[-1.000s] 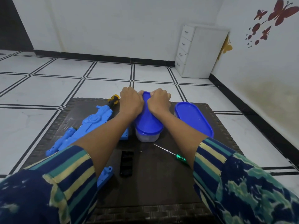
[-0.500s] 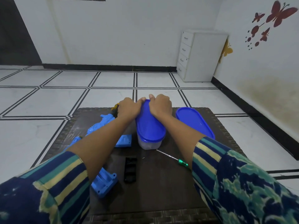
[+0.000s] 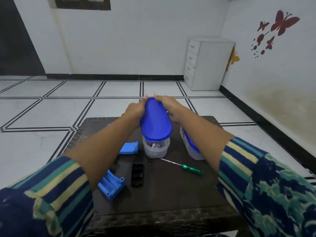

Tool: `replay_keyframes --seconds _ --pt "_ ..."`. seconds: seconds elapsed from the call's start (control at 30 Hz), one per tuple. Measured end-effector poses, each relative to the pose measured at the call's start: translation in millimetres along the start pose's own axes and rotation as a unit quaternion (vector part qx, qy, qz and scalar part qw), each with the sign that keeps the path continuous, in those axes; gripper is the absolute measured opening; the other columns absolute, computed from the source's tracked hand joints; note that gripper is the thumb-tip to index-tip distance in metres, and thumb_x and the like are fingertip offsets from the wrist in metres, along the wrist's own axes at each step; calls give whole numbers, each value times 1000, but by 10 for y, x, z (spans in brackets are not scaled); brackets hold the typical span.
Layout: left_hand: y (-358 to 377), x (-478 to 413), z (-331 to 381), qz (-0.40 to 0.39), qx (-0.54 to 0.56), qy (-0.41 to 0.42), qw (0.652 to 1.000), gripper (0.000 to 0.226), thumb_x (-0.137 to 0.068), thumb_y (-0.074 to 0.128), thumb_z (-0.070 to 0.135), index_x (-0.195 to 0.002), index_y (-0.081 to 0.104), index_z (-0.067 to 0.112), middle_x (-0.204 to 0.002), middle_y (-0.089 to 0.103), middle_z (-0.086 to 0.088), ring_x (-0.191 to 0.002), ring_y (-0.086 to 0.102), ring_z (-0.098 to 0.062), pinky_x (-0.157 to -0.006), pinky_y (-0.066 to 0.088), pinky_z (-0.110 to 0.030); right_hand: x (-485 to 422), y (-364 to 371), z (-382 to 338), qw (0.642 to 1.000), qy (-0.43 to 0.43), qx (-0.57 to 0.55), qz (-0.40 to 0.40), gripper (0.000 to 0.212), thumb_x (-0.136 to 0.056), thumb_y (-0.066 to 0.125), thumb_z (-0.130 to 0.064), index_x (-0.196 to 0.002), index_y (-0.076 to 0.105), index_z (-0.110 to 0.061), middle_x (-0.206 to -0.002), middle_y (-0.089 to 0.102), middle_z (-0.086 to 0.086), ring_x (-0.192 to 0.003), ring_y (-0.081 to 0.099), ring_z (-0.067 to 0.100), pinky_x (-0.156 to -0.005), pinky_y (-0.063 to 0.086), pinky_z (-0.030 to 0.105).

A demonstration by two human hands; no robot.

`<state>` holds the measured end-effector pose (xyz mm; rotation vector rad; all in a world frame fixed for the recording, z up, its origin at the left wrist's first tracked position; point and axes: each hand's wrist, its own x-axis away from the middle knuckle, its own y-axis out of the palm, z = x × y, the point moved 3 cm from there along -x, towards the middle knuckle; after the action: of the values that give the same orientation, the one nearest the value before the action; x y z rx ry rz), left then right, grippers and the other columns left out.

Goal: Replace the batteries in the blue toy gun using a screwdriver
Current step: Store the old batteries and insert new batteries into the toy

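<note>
Both hands hold a blue oval lid (image 3: 155, 122), tilted up off a clear plastic container (image 3: 156, 149) with batteries visible inside. My left hand (image 3: 135, 110) grips the lid's left edge, and my right hand (image 3: 168, 106) grips its far right edge. The blue toy gun (image 3: 111, 184) lies under my left arm, mostly hidden, its open battery compartment showing. A blue cover piece (image 3: 129, 147) lies left of the container. A black battery holder (image 3: 137, 174) and a green-handled screwdriver (image 3: 185, 167) lie on the dark table (image 3: 171, 194).
A second clear container with a blue lid (image 3: 191, 147) stands to the right, partly behind my right arm. A white drawer cabinet (image 3: 207, 64) stands at the far wall. Tiled floor surrounds the low table.
The lid's far end has lifted off the container, exposing the batteries inside. My head has risen, so the view shows more of the wall.
</note>
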<state>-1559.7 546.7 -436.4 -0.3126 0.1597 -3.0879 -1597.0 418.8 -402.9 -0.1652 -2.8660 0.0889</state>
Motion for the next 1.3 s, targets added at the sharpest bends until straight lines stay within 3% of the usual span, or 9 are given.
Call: replay_keyframes --seconds 0.17,0.3,0.4,0.5,0.6,0.77,0.9,1.1,1.3 --pt "-36 255 182 75 42 22 996 55 -89 46 64 -87 58 10 -94 63 -7 -85 60 -26 -76 50 -37 442 -82 -15 998 -1 26 -52 31 -85 71 -12 -114 64 -1 -108 70 16 -100 68 35 -86 58 46" --pt "227 520 261 3 1 39 999 73 -85 38 70 -123 53 9 -122 59 -9 -106 58 -29 -95 50 -47 715 -339 -112 993 -102 57 29 9 -88 62 -3 -97 63 -1 -95 68 17 -86 66 31 -80 56 43" --pt "564 777 300 -62 40 52 996 60 -95 34 60 -129 48 13 -121 53 -4 -106 52 -25 -93 48 -41 849 -578 -215 920 -203 306 133 8 -84 54 -2 -81 57 -9 -75 57 8 -72 56 27 -59 41 31" --pt "900 942 292 -104 147 -1 984 42 -95 43 53 -98 56 14 -106 58 -10 -88 55 -23 -86 52 -41 1000 -739 -95 822 -230 494 165 18 -86 49 -4 -98 60 -13 -87 55 7 -82 55 31 -65 38 32" --pt "1017 994 216 -32 -55 52 997 28 -95 49 36 -93 56 9 -112 63 -20 -76 54 -23 -74 48 -32 1014 -840 217 754 -231 591 174 35 -91 48 -7 -124 53 -15 -105 62 10 -96 61 32 -72 45 38" --pt "1060 1006 -79 -48 -313 189 929 55 -95 49 15 -145 31 3 -146 42 -17 -131 44 -32 -101 38 -35 949 -893 674 712 -216 658 117 33 -91 53 -10 -124 50 -10 -122 61 10 -113 56 30 -75 41 37" --pt "1052 924 -244 -130 -460 297 826 36 -100 39 19 -129 56 6 -144 46 -16 -133 40 -29 -111 26 -34 871 -960 836 741 -195 640 52 43 -105 35 -26 -143 39 -6 -153 37 14 -143 30 29 -112 29 40" --pt "997 870 -282 -139 -542 307 770 44 -103 32 32 -143 41 18 -156 31 -6 -146 22 -23 -119 14 -50 921 -1039 842 812 -184 554 16 48 -107 29 -28 -150 29 -7 -160 24 11 -149 16 23 -119 11 35" --pt "382 1096 -119 29 -499 356 789 33 -97 44 34 -122 61 21 -138 55 0 -126 50 -22 -113 24 -50 1019 -925 655 814 -271 506 90 33 -103 40 -21 -121 61 -4 -126 62 16 -121 54 30 -108 34 38"
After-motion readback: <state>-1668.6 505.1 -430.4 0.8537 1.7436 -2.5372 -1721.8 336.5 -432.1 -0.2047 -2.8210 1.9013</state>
